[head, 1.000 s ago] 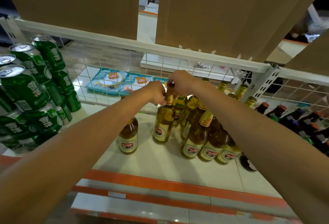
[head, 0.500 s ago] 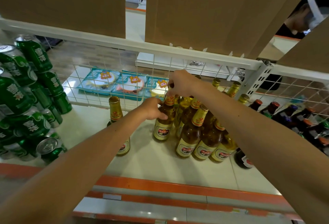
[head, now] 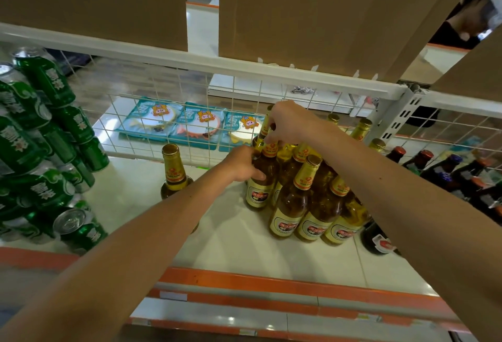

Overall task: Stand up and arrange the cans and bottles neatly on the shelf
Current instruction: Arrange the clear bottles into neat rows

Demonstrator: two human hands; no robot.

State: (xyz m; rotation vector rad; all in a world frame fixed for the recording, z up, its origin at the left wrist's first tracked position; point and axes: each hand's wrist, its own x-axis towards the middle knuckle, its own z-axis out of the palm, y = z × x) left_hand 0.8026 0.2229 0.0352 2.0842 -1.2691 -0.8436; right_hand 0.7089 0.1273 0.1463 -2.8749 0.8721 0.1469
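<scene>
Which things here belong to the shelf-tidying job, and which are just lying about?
Job: held bottle, gripped by left hand and right hand; bottle cluster; lone bottle; green cans; dark bottles; shelf.
Lying about: snack packets behind the shelf; cardboard panels above.

My left hand point(head: 241, 164) has slid down from the neck of the amber bottle point(head: 260, 184) and now grips its shoulder, leaving my right hand point(head: 289, 121) alone up at the cap. With that forearm lower, the lone bottle point(head: 173, 168) on the left shows its gold neck and cap. My view has swung left, bringing in a green can point(head: 78, 229) with its top facing me.
</scene>
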